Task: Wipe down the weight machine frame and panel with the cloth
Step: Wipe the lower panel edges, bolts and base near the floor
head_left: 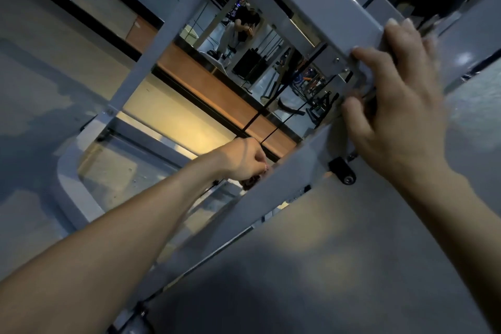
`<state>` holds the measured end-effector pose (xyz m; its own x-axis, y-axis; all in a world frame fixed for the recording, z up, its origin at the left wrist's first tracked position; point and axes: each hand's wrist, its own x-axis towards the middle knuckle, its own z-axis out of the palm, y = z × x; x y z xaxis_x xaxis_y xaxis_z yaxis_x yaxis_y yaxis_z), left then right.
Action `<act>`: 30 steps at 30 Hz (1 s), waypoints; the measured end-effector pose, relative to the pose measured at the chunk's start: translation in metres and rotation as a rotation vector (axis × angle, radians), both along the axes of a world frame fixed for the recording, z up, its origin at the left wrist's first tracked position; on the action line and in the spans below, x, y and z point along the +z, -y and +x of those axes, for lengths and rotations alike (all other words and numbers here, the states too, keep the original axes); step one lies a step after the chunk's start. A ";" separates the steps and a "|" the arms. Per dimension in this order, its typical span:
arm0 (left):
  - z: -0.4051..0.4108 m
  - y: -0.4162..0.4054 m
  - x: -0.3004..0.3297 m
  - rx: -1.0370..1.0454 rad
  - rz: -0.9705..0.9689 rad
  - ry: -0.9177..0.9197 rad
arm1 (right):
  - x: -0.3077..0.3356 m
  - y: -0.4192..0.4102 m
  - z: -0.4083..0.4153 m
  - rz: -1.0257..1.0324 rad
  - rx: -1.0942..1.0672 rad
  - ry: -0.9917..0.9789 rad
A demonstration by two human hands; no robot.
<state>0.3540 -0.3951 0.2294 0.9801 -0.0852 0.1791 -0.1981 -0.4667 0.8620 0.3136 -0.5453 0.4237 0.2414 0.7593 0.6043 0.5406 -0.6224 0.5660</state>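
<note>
Head view: left hand (248,161) clenched on dark cloth (250,181) against frame (273,187); right hand (393,106) higher on frame, fingers curled round its edge.

Open gap betw. grey painted steel frame bars (151,62); thin black cables (260,127) cross it, black bolted bracket (342,171) juts nr lower bar.

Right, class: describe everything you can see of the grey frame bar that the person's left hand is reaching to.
The frame bar is a flat-faced grey metal beam, painted and slightly glossy, running diagonally from lower left to upper right. A black bracket with a bolt sits on its face. The left hand is curled at its upper edge, gripping something small and dark, possibly the cloth. The right hand holds the frame where the bar meets a crosspiece.
</note>
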 end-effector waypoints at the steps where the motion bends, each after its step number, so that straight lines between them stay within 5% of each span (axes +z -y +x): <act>1: -0.005 0.000 0.006 0.006 -0.046 0.038 | -0.002 0.000 -0.002 -0.013 -0.043 0.000; 5: -0.016 0.002 0.017 0.030 -0.200 0.156 | -0.015 -0.001 -0.012 -0.136 -0.119 -0.037; 10: -0.026 0.002 -0.005 0.047 -0.142 0.057 | -0.058 0.007 -0.022 -0.310 -0.145 -0.147; 16: -0.047 -0.013 0.013 0.040 -0.330 0.155 | -0.108 0.012 -0.042 -0.212 -0.047 -0.216; 22: -0.053 -0.016 0.058 0.073 -0.200 0.292 | -0.135 0.029 -0.048 -0.032 -0.124 -0.094; 30: -0.037 -0.005 0.032 0.116 -0.334 0.327 | -0.155 0.040 -0.032 0.092 -0.214 -0.037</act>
